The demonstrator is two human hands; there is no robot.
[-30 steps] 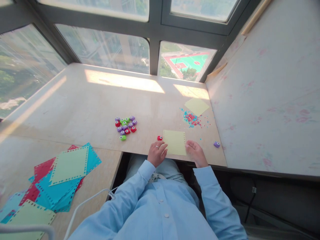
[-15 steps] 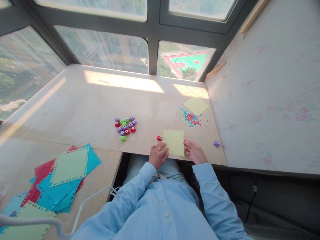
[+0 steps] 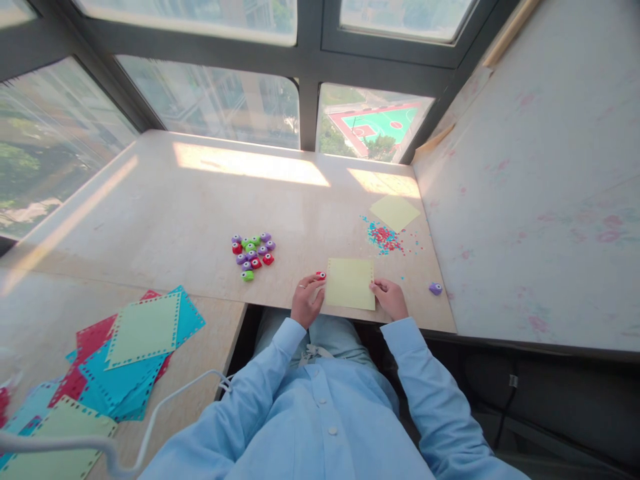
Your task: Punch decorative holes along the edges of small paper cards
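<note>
A pale yellow paper square [image 3: 350,283] with punched holes along its right edge lies near the table's front edge. My right hand [image 3: 391,298] pinches its right edge. My left hand [image 3: 307,300] rests at the sheet's left side, fingers curled round a small red punch [image 3: 321,275]. A cluster of several purple, red and green punches [image 3: 253,253] sits further left on the table.
A second yellow sheet [image 3: 395,211] and a scatter of red and teal paper dots [image 3: 384,238] lie at the back right. A lone purple punch [image 3: 435,289] sits near the right wall. Stacked teal, red and yellow punched sheets [image 3: 135,340] lie on the lower left surface.
My left hand has moved up from the sheet's lower left corner to the red punch. My right hand shifted to pinch the sheet's right edge. The sheet slid slightly.
</note>
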